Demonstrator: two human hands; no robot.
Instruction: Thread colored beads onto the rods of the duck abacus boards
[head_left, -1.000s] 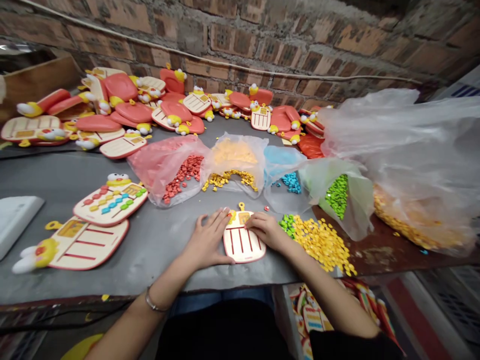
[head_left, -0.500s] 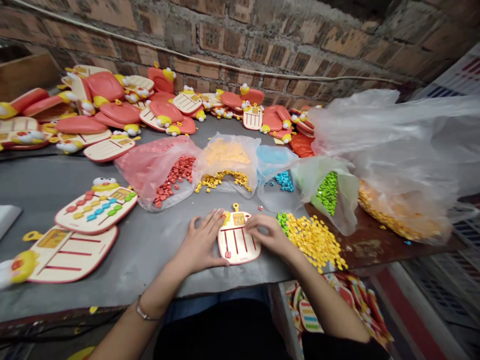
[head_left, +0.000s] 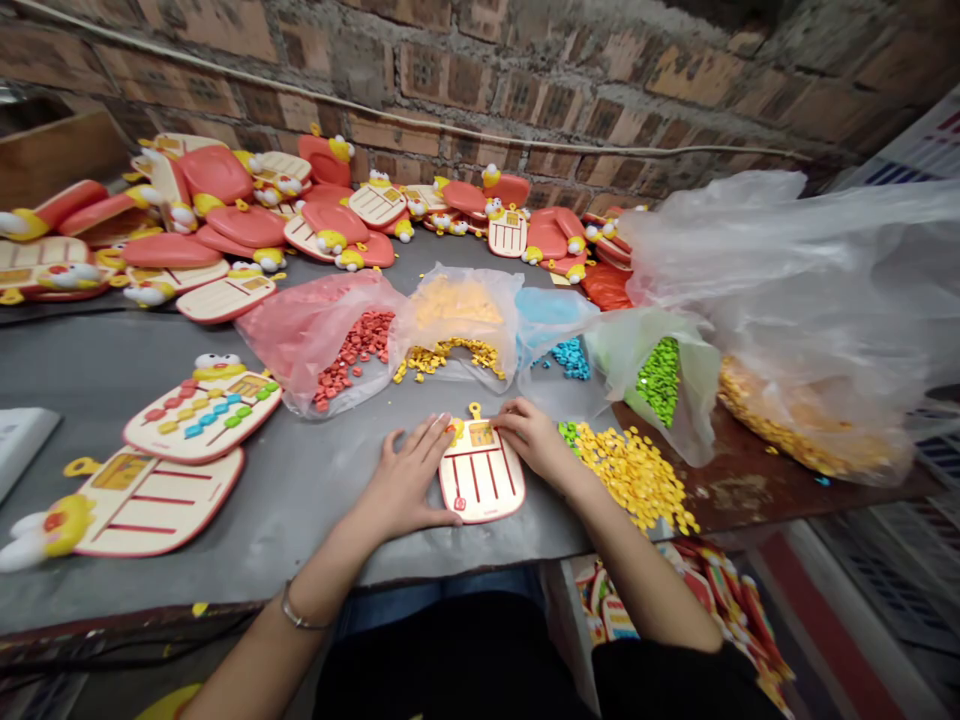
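Observation:
A cream toy board [head_left: 487,480] with a red rim, several slots and a yellow loop lies flat on the table. A single red bead [head_left: 460,503] sits at the bottom of its leftmost slot. My left hand [head_left: 409,475] holds the board's left side, fingers over the duck-like head at the top and thumb by the lower edge. At the board's upper right corner, the fingertips of my right hand [head_left: 536,440] are pinched together; whatever they hold is hidden. Just right of that hand lie loose yellow pieces [head_left: 634,475] and a few green beads [head_left: 570,432].
Behind the board stand open bags of red beads [head_left: 364,345], yellow beads [head_left: 450,350], blue beads [head_left: 571,358] and green beads [head_left: 660,380]. A beaded board [head_left: 202,415] overlaps a bare-slotted board [head_left: 161,505] at left. More boards [head_left: 247,228] pile along the brick wall.
My right hand has shifted up and slightly right, from the slots to the board's upper right corner. A loose red piece on the table there is now covered. My left hand keeps its place on the board.

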